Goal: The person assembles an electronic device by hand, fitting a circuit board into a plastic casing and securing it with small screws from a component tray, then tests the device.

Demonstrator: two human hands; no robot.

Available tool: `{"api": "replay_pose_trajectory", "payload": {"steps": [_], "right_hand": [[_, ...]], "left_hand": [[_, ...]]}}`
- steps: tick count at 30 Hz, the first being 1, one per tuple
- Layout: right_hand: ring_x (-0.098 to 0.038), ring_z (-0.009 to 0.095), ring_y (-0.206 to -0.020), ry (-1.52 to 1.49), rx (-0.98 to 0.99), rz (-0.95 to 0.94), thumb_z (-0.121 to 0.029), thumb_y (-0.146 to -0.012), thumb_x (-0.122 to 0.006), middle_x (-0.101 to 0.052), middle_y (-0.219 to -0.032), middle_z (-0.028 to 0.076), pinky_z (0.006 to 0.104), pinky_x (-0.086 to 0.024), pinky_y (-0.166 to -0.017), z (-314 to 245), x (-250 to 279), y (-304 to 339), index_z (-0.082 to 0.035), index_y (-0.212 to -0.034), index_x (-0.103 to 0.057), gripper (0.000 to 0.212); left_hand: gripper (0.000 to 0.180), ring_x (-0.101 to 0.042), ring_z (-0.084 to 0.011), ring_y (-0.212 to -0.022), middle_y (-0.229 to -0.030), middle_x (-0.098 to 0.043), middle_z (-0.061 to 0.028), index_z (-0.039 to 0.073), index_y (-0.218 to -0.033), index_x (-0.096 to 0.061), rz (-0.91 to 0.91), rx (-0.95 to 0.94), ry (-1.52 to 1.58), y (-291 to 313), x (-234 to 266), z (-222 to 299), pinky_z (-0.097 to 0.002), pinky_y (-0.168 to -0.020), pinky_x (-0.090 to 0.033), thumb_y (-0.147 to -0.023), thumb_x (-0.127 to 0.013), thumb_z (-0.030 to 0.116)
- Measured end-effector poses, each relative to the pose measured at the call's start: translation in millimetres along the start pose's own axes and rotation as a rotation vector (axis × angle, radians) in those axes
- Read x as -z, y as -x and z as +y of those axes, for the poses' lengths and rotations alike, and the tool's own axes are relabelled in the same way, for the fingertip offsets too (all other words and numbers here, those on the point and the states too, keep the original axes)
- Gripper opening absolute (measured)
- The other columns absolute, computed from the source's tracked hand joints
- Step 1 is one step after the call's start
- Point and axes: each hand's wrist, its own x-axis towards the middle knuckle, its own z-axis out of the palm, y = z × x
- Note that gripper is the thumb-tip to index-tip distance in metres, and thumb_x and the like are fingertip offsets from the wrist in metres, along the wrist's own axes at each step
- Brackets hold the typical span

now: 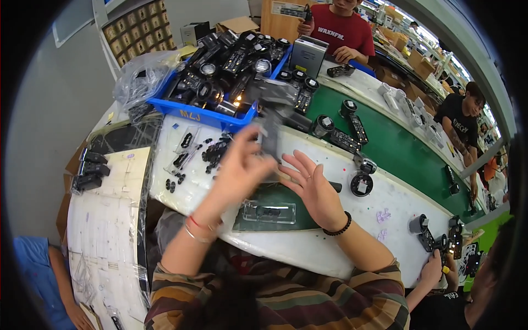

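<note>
Extending beyond the left grip [241, 169], pinch unclear, a blurred dark device [270, 131] is near the spread right grip [317, 193].

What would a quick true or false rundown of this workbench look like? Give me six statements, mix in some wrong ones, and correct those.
1. The blue bin is piled with dark devices. True.
2. The right hand is clenched in a fist. False: its fingers are extended.
3. A clear plastic tray lies on the green mat. True.
4. The black beaded bracelet is worn on the left arm. False: it is on the right.
5. Small black parts lie loose on the white table. True.
6. The dark object by the left hand is in sharp focus. False: it is blurred.
</note>
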Motion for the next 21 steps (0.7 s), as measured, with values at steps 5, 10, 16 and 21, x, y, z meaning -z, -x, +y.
{"api": "replay_pose_trajectory", "payload": {"steps": [5, 10, 16, 21], "right_hand": [[-0.059, 0.016, -0.102, -0.052, -0.028, 0.251, -0.039, -0.105, -0.035, -0.059, -0.117, 0.008, 0.0305, -0.049, -0.088, 6.3, -23.8, 13.9, -0.003, -0.135, -0.042, 0.048], [-0.061, 0.022, -0.086, 0.836, 0.314, 0.223, -0.031, -0.091, -0.065, -0.058, -0.103, 0.012, 0.0321, -0.048, -0.074, -14.8, -14.4, 16.9, 0.0, -0.123, -0.051, 0.046], [-0.057, 0.027, -0.078, 1.588, 0.642, -0.117, -0.033, -0.071, -0.08, -0.054, -0.096, 0.012, 0.0361, -0.049, -0.066, -10.2, -46.6, 15.2, -0.001, -0.124, -0.056, 0.067], [-0.055, 0.025, -0.088, 1.713, 0.533, -0.372, -0.038, -0.075, -0.074, -0.053, -0.098, 0.01, 0.035, -0.048, -0.073, -2.2, -46.2, 5.7, -0.002, -0.125, -0.055, 0.064]], "left_hand": [[0.077, -0.056, -0.0418, -0.111, -0.131, -0.05, -0.0295, -0.002, -0.145, -0.027, -0.201, -0.308, -0.423, 59.2, -35.6, 8.4, -0.0435, -0.095, -0.044, -0.085, -0.069, 0.023], [0.035, -0.052, -0.02, -0.109, -0.12, -0.052, -0.0123, 0.001, -0.126, -0.049, 0.154, -0.391, 0.012, 47.0, -2.6, 35.2, -0.0339, -0.094, -0.041, -0.099, -0.05, 0.023], [0.03, -0.065, -0.0248, -0.085, -0.091, -0.066, -0.0154, -0.005, -0.103, -0.062, 0.21, -0.352, -0.096, 53.8, 12.7, 10.7, -0.0315, -0.078, -0.05, -0.101, -0.043, 0.018], [0.026, -0.063, -0.0294, -0.074, -0.084, -0.064, -0.0166, -0.003, -0.102, -0.062, 0.113, -0.564, -0.465, 60.4, 35.1, -0.1, -0.0334, -0.069, -0.05, -0.097, -0.046, 0.016]]}}
